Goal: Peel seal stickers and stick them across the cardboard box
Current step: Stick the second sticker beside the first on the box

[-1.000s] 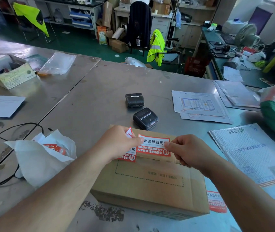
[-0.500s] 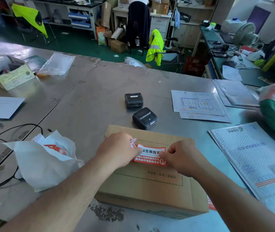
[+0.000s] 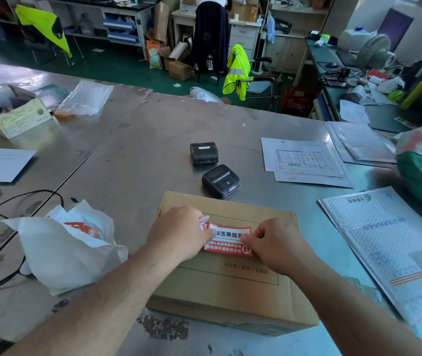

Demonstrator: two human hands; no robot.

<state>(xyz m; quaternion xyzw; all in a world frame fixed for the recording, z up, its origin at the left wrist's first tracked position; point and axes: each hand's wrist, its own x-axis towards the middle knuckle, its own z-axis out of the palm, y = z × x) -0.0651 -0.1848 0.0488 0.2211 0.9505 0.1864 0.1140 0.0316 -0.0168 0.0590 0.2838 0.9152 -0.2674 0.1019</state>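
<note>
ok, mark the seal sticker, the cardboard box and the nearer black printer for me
seal sticker [image 3: 227,242]: head view, middle of its printed face.
cardboard box [image 3: 230,289]: head view, bare top panel near the person.
nearer black printer [image 3: 220,180]: head view, its top cover.

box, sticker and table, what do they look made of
Box: matte brown cardboard, with folded edges and printed dashes. Sticker: thin paper or film, unclear which, printed red and white. Table: probably stainless steel, grey with dull reflections and worn patches.
</note>
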